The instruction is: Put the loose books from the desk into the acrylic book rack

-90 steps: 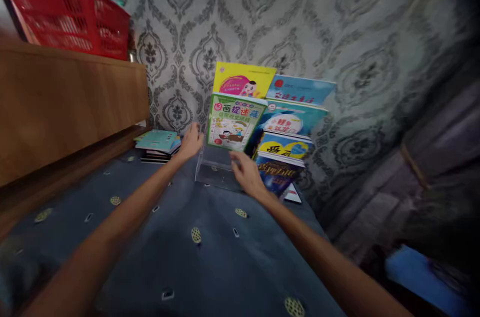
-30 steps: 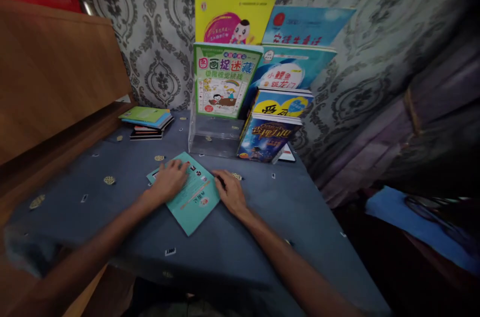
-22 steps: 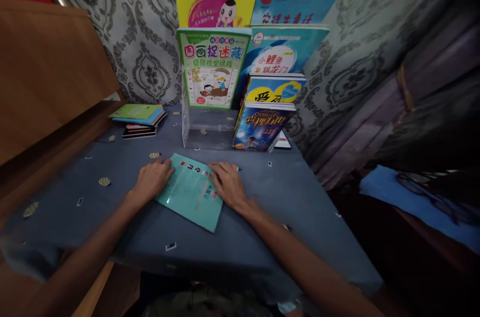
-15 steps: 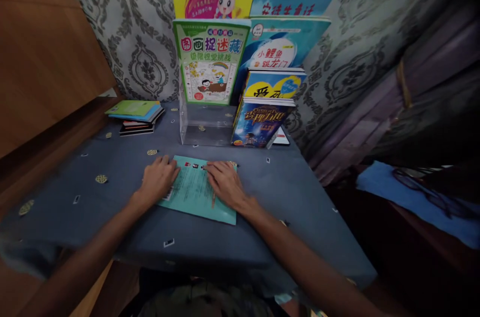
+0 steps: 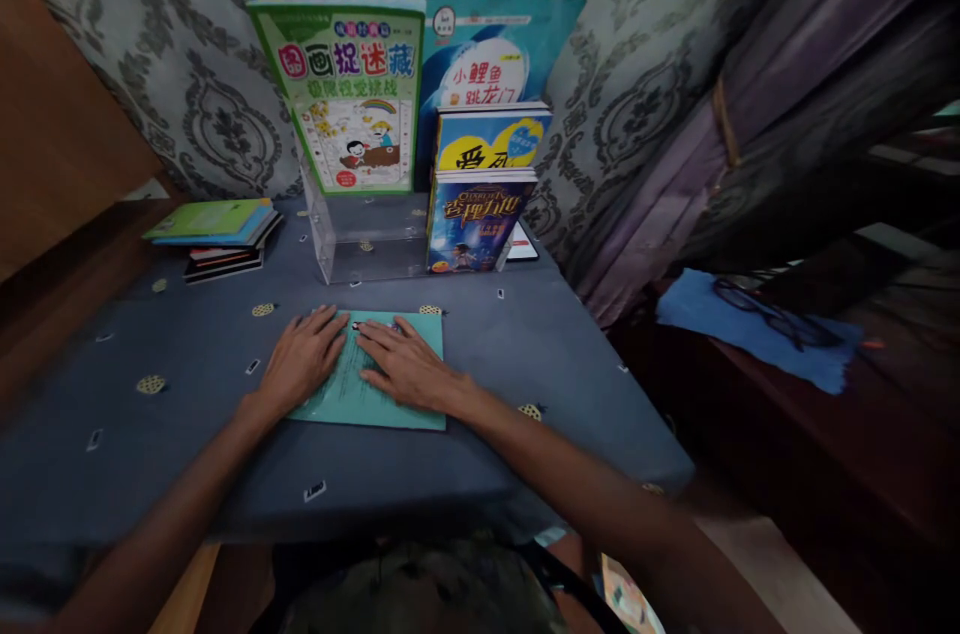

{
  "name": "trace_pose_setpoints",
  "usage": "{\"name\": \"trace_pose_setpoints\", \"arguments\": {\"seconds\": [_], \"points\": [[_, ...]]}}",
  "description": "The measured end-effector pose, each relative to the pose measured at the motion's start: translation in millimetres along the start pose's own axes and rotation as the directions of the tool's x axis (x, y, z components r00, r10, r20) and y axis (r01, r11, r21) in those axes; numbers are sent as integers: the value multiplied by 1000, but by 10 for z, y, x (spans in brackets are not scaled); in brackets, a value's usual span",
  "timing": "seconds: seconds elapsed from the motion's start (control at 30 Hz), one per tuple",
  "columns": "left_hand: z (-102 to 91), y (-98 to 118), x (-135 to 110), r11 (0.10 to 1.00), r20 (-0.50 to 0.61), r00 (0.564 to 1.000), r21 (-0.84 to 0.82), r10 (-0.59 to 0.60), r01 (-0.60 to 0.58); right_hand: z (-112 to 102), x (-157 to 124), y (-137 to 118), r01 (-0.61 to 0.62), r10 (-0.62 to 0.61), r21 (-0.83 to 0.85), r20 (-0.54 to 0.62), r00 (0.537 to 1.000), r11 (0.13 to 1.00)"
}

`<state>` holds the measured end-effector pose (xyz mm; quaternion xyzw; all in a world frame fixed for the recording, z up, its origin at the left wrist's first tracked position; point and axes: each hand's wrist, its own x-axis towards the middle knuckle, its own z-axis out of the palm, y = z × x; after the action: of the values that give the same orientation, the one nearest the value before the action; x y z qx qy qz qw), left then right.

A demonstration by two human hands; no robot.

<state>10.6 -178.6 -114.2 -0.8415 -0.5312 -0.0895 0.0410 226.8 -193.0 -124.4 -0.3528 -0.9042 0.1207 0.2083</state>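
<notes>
A thin turquoise book (image 5: pixel 420 364) lies flat on the cloth-covered table, with small print and little pictures on the side facing up. My left hand (image 5: pixel 306 354) rests on its left part, fingers stretched out. Across its upper middle lies my right hand (image 5: pixel 405 364), palm down with fingers spread. Both hands press on the cover without gripping it, and they hide much of the print. Behind the book stands a clear acrylic rack (image 5: pixel 367 259) holding several upright books, among them a green picture book (image 5: pixel 349 104) and a dark blue book (image 5: pixel 478 222).
A small stack of books (image 5: pixel 214 224) sits at the table's back left. Part of a phone-like device (image 5: pixel 523 244) shows behind the rack. To the right, glasses (image 5: pixel 776 309) lie on a blue cloth (image 5: pixel 697 309). Patterned curtains (image 5: pixel 210 114) hang behind the table (image 5: pixel 217 454).
The view has swung to the right. My right hand has slid leftward over the turquoise book, closer to my left hand, and the book lies straighter to the table's edge.
</notes>
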Motion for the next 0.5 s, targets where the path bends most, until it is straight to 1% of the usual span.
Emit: {"name": "trace_pose_setpoints", "arguments": {"seconds": [0.1, 0.17, 0.33, 0.43, 0.5], "points": [[22, 21, 18, 999, -8, 999, -32, 42, -42, 3, -16, 49, -25, 25, -10, -12, 1000, 1000], [33, 20, 23, 998, -8, 999, -41, 50, -51, -16, -66, 126, -71, 71, -9, -35, 997, 997], [28, 25, 12, 999, 3, 999, -42, 32, -32, -126, -322, 350, -213, 210, -26, -84, 974, 977], [17, 31, 12, 999, 4, 1000, -43, 26, -26, -164, -453, 401, -264, 260, -36, -92, 961, 964], [8, 27, 19, 999, 12, 1000, -47, 23, -23, -161, -490, 402, -276, 272, -36, -90, 958, 960]]}}
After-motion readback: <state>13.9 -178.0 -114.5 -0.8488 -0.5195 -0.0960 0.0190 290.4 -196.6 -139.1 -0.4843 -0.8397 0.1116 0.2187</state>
